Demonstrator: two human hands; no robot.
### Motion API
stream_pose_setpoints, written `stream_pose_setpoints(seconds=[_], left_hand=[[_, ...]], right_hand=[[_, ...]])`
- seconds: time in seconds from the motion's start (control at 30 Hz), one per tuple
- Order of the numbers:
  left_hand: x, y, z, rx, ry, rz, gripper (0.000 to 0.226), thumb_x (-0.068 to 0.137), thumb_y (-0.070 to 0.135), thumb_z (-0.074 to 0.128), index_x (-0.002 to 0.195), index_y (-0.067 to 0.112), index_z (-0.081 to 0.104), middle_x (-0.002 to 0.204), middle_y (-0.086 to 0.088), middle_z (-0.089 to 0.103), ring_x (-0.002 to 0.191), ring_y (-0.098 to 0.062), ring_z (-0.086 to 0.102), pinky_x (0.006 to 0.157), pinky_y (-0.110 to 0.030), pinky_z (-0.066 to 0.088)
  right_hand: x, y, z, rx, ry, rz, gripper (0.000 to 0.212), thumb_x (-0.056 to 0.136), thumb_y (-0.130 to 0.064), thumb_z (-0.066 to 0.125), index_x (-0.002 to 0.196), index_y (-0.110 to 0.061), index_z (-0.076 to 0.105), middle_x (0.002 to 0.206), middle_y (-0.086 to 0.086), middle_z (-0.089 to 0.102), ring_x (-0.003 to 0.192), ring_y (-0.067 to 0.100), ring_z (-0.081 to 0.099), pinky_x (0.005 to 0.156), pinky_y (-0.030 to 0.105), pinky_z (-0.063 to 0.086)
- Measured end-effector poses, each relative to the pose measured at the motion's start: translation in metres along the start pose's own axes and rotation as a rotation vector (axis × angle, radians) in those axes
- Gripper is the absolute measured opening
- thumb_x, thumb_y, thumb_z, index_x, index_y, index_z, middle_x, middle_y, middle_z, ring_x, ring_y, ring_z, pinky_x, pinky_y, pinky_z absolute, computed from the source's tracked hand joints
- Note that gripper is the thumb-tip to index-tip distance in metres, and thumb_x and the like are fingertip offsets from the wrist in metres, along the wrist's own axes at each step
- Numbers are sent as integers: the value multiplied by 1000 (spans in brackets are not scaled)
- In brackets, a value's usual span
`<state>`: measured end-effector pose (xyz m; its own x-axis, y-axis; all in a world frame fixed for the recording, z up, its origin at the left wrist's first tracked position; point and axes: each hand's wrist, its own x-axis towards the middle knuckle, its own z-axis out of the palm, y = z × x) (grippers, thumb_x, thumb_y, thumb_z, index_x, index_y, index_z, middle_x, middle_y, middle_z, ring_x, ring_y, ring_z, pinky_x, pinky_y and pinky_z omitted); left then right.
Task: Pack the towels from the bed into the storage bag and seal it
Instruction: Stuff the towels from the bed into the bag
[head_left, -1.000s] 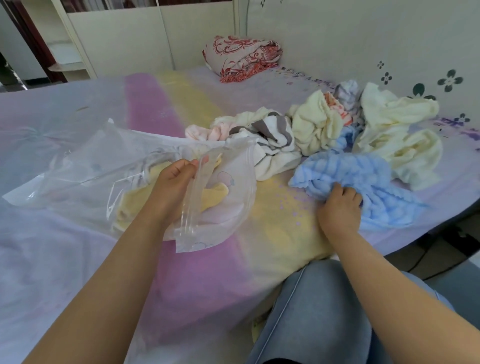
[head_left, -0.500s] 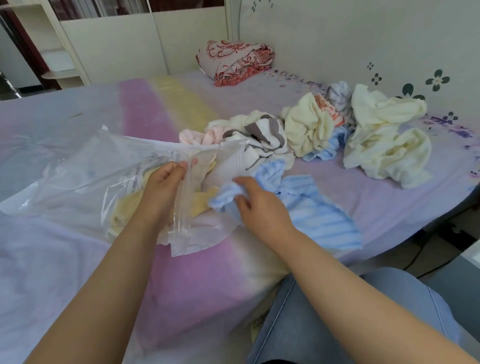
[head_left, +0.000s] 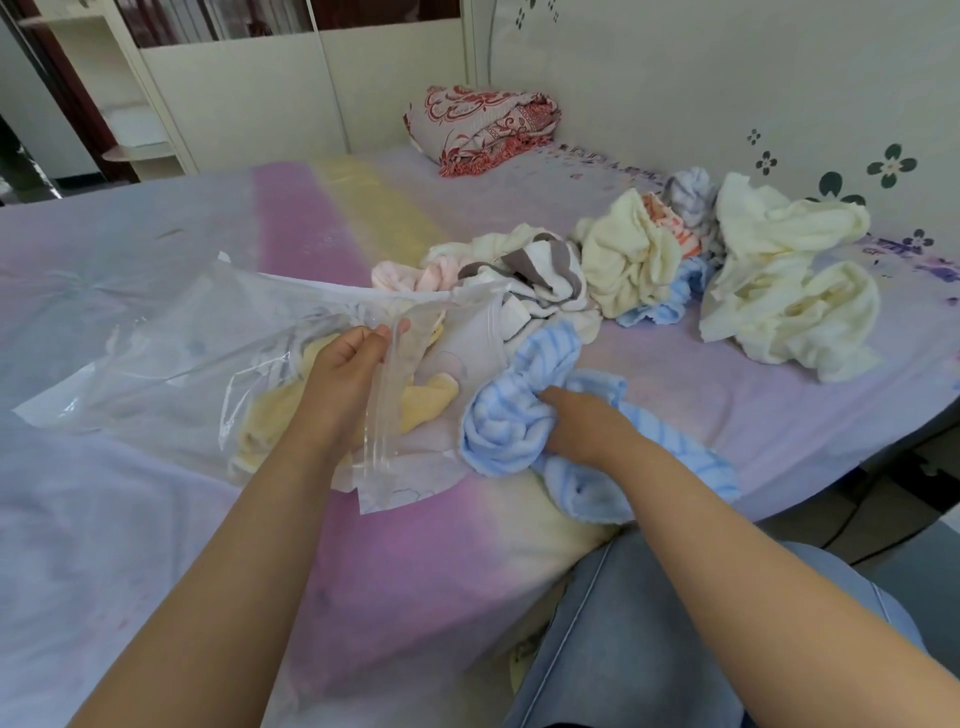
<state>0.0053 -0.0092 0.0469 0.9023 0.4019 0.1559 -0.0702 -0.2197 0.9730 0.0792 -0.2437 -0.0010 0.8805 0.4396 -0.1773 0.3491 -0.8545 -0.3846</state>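
Your left hand (head_left: 345, 379) pinches the mouth edge of the storage bag (head_left: 171, 364), which lies on the bed (head_left: 130, 519) and stretches away left of your fingers (head_left: 374, 340); one towel (head_left: 421, 402) sits inside it, just right of them; your right hand (head_left: 582, 423) grips a bunched towel (head_left: 511, 421) right at the bag's mouth, its tail trailing back towards you under your wrist; beyond both hands lies the towel pile (head_left: 644, 265), spreading right; behind that, by the wall, a folded blanket (head_left: 483, 127).
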Motion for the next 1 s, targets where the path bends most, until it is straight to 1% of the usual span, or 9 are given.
stream_pose_setpoints(seconds=[0.1, 0.3, 0.4, 0.47, 0.57, 0.73, 0.8, 0.9, 1.0], left_hand=[[0, -3, -4, 9, -7, 10, 51, 93, 47, 57, 100, -3, 63, 87, -5, 62, 76, -16, 59, 66, -26, 48], [0, -9, -12, -45, -46, -26, 28, 101, 33, 53, 92, 15, 73, 89, 13, 76, 76, -7, 67, 70, -26, 52], [0, -7, -14, -82, -43, -11, 41, 103, 23, 50, 73, 32, 76, 69, 12, 73, 60, 0, 66, 56, -14, 50], [-1, -5, -14, -132, -45, -26, 30, 100, 33, 51, 86, 30, 78, 85, 8, 77, 73, -5, 72, 61, -18, 54], [-2, -2, -12, -134, -65, -36, 30, 100, 40, 50, 106, 26, 76, 105, 11, 76, 91, -2, 71, 74, -18, 56], [-5, 0, -7, -105, -79, -30, 32, 103, 36, 48, 116, 18, 72, 108, 7, 68, 96, -8, 57, 75, -15, 48], [-5, -1, -8, -111, -77, -23, 32, 103, 37, 48, 115, 20, 72, 107, 7, 68, 97, -9, 55, 70, -9, 49], [-6, 0, -8, -98, -94, -18, 29, 103, 38, 48, 112, 28, 74, 108, 7, 66, 96, -10, 56, 81, -20, 47], [-5, -2, -8, -116, -117, 4, 28, 104, 35, 47, 111, 30, 73, 117, 17, 71, 103, 1, 65, 88, -19, 48]], right_hand=[[-18, -9, -40, 206, 124, -159, 19, 85, -31, 51, 91, -14, 58, 96, 3, 66, 91, 17, 60, 76, 32, 44], [-42, -56, -103, 1077, 52, -378, 11, 70, -19, 62, 73, -28, 67, 63, -13, 66, 65, 4, 63, 56, 21, 48], [-11, -80, -69, 577, 296, -334, 15, 76, -17, 64, 87, -26, 68, 84, -9, 69, 79, 9, 63, 64, 18, 43], [8, -85, -20, 164, 354, -247, 36, 87, -18, 54, 123, -18, 51, 113, 7, 62, 98, 25, 60, 72, 29, 43], [10, -80, 45, -141, 267, -203, 48, 95, -18, 41, 141, -13, 27, 123, 12, 54, 110, 31, 55, 71, 38, 42], [4, -65, 23, 284, 121, -221, 51, 93, -20, 47, 142, -21, 33, 153, 14, 22, 142, 32, 22, 108, 39, 32], [-1, -57, 4, 264, 285, -93, 51, 93, -40, 47, 139, -23, 34, 141, 15, 37, 127, 36, 42, 92, 40, 41], [-17, -56, 4, 304, -110, -32, 106, 65, -79, 54, 147, -39, -1, 144, 10, 36, 99, 25, 58, 60, 26, 50], [-15, -71, 39, 183, -196, -54, 112, 71, -58, 68, 149, -28, -7, 152, 14, 21, 112, 28, 54, 72, 28, 49]])
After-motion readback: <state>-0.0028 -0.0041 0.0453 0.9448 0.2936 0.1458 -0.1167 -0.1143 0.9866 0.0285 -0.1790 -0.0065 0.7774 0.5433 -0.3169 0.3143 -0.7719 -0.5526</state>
